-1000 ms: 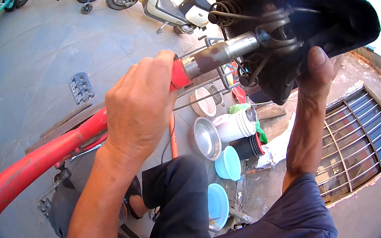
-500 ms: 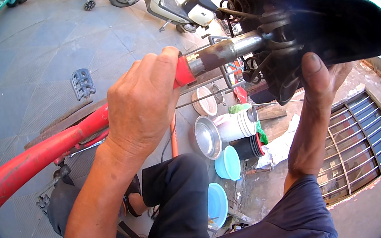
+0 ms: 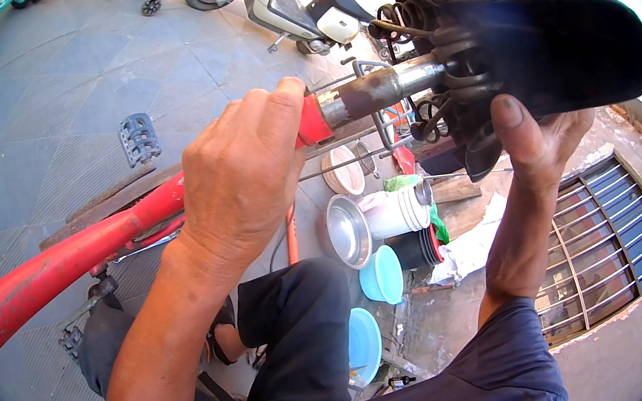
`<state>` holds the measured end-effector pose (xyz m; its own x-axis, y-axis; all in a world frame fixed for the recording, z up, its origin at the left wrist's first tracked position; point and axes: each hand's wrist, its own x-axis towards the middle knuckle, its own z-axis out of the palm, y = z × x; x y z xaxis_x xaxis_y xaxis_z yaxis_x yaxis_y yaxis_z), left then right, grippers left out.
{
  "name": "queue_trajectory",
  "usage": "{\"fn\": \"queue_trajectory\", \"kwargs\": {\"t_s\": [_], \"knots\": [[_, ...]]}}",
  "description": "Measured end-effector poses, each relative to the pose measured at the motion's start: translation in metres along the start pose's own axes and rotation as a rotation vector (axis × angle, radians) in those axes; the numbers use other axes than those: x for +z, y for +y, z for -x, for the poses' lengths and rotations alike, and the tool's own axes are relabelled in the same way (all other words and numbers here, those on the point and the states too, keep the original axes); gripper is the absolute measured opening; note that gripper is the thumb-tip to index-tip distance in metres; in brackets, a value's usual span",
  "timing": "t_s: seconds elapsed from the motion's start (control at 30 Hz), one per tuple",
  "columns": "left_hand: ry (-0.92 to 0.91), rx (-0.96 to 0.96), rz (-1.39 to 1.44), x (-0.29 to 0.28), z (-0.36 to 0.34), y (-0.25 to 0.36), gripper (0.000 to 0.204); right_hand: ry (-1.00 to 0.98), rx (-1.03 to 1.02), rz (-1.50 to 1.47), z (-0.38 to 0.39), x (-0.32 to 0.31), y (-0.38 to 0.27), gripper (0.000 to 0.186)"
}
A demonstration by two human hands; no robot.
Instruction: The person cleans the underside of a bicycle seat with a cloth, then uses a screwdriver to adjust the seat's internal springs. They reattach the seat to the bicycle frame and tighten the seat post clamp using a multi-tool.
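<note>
My left hand point(image 3: 242, 171) is closed round the red bicycle frame point(image 3: 51, 282) at the top of its seat tube. A worn silver seatpost point(image 3: 371, 89) sticks out of that tube and joins a black saddle point(image 3: 564, 48) with coiled springs underneath. My right hand point(image 3: 537, 143) grips the saddle from below, its thumb on the underside and some fingertips showing past the far edge. A wire rack point(image 3: 377, 134) sits behind the seatpost.
A white and yellow scooter point(image 3: 291, 1) stands beyond, near small cycle wheels. A loose pedal point(image 3: 138, 139) lies on the paving. Steel and blue basins point(image 3: 380, 274) and stacked buckets point(image 3: 389, 213) stand below the rack. A barred window point(image 3: 605, 241) is at the right.
The saddle and my right hand have shifted slightly right, the saddle's nose dipping a little. My left hand has edged slightly right along with the seat tube, keeping its grip.
</note>
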<state>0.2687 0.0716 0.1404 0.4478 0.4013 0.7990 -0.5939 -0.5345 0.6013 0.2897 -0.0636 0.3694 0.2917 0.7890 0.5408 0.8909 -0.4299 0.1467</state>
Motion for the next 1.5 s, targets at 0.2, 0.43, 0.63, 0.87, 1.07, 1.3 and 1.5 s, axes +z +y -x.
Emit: {"fn": "queue_trajectory", "kwargs": {"t_s": [0.2, 0.43, 0.63, 0.87, 1.07, 1.3, 1.5], "knots": [[-0.035, -0.034, 0.041, -0.002, 0.000, 0.001, 0.052, -0.057, -0.077, -0.043, -0.010, -0.002, 0.006, 0.091], [-0.057, -0.047, 0.039, -0.005, -0.003, 0.000, 0.049, -0.127, -0.012, -0.142, -0.011, -0.002, 0.014, 0.099], [-0.173, -0.122, 0.173, -0.011, -0.010, -0.007, 0.041, -0.138, -0.001, -0.191, -0.011, 0.000, 0.015, 0.102], [-0.189, -0.175, 0.170, -0.009, -0.010, -0.007, 0.038, -0.126, -0.014, -0.226, -0.015, 0.005, 0.014, 0.096], [-0.174, -0.167, 0.163, -0.006, -0.011, -0.002, 0.031, -0.068, -0.049, -0.254, -0.005, 0.009, 0.013, 0.093], [-0.188, -0.185, 0.112, -0.004, -0.011, -0.002, 0.034, -0.198, -0.073, -0.408, -0.024, 0.005, 0.024, 0.090], [-0.199, -0.162, 0.130, -0.008, -0.012, -0.001, 0.033, -0.051, -0.079, -0.272, -0.014, 0.015, 0.008, 0.087]]}}
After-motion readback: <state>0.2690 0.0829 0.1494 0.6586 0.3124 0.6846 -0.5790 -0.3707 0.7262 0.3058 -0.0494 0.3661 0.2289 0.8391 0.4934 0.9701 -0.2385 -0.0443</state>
